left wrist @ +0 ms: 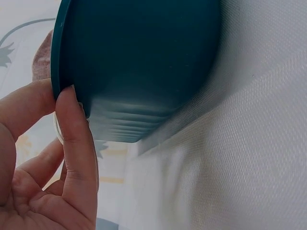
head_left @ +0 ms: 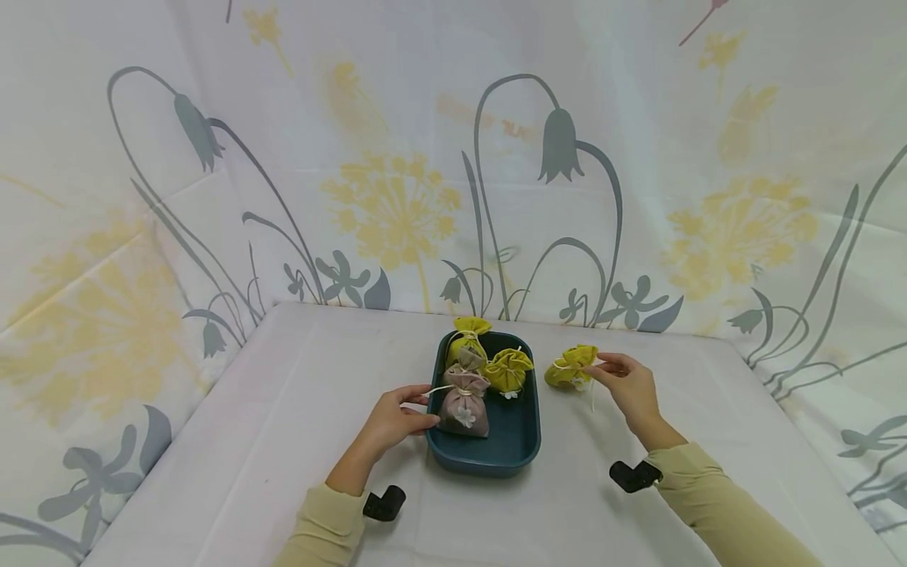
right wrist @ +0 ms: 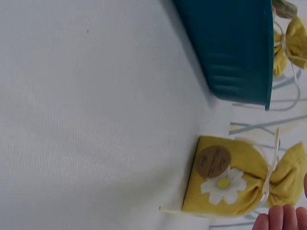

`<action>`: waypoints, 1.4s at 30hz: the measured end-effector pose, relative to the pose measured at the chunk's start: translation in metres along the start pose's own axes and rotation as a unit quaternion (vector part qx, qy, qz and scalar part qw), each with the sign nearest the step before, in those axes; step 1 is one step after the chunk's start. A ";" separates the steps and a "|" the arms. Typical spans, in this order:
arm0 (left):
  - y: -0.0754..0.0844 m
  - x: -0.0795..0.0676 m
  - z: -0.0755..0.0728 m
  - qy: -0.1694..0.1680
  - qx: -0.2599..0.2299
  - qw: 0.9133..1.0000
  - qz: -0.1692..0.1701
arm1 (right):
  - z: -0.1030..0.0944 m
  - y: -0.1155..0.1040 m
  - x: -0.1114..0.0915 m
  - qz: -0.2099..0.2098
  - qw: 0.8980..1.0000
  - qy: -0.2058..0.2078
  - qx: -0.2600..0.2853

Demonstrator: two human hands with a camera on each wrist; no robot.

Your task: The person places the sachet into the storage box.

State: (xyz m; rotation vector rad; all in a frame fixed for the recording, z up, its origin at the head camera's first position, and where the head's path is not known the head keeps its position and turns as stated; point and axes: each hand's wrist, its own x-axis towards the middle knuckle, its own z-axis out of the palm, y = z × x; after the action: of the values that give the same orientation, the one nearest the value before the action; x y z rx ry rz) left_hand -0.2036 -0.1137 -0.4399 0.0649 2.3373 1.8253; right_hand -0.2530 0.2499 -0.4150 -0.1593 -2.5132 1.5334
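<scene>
My left hand (head_left: pixel 393 417) pinches the left rim of a dark teal tub (head_left: pixel 489 457); in the left wrist view one fingertip (left wrist: pixel 69 103) presses the outer wall. Inside the tub lie a dusty-pink drawstring pouch (head_left: pixel 464 409) with a white flower and two yellow pouches, one at the back (head_left: pixel 469 339) and one at the right (head_left: pixel 509 370). Right of the tub, a third yellow pouch (right wrist: pixel 225 179) with a white flower and a round brown tag stands on the table. My right hand (head_left: pixel 627 386) is at its gathered top, fingers mostly straight; any contact is unclear.
A white cloth covers the table (head_left: pixel 298 441). Behind and at both sides hangs a floral fabric (head_left: pixel 397 118). Black wrist cameras sit at the left cuff (head_left: pixel 385 504) and right cuff (head_left: pixel 634 476). A greyish-brown pouch top (head_left: pixel 468 358) shows among the pouches.
</scene>
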 end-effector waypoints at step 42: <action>0.001 0.000 -0.001 -0.003 -0.007 1.000 0.002 | 0.007 0.000 0.020 -0.010 0.997 -0.060 -0.041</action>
State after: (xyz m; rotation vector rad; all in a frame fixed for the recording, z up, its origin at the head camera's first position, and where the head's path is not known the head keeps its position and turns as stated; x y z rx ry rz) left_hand -0.2042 -0.1139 -0.4389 0.0738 2.3216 1.8399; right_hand -0.2742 0.2480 -0.4157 -0.0538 -2.6637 1.4745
